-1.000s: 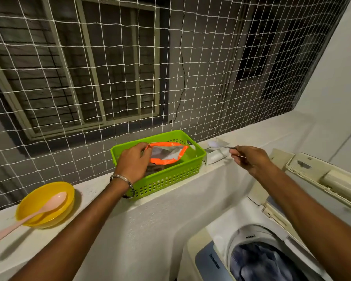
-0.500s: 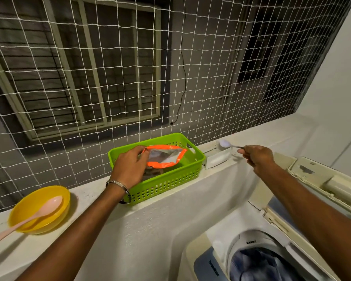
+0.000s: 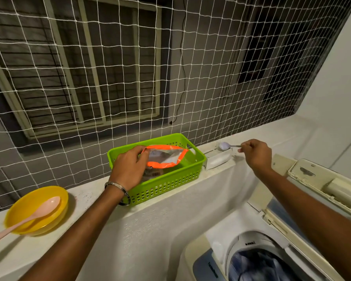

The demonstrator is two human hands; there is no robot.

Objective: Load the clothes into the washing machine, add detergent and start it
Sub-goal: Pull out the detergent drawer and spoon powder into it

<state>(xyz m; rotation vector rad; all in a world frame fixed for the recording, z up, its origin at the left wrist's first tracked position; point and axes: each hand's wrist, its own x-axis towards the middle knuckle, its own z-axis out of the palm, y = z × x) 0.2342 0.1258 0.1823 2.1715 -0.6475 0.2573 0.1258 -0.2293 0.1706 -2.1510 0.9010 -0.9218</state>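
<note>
While clothes (image 3: 257,266) already sit in the drum of the open washing machine (image 3: 221,258), a person works at the detergent step on a white ledge (image 3: 170,218) beside it. Left hand (image 3: 128,169) pinches the near rim of an orange-edged detergent pouch (image 3: 166,157), holding its mouth open inside a green basket (image 3: 170,179). Right hand (image 3: 256,154) has its grip pressed together on the handle of a small spoon (image 3: 228,146), which carries a heap of pale powder. Spoon lies roughly level, its long axis running left to right, bowl pointing left toward the basket and handle back into the fingers; it hovers above a small white dish (image 3: 219,160) just right of the basket. Judging by the layout, the next move calls for carrying the loaded spoon right and down to the machine without tilting it, since any roll would likely spill powder on the ledge. Starting the machine remains undone.
</note>
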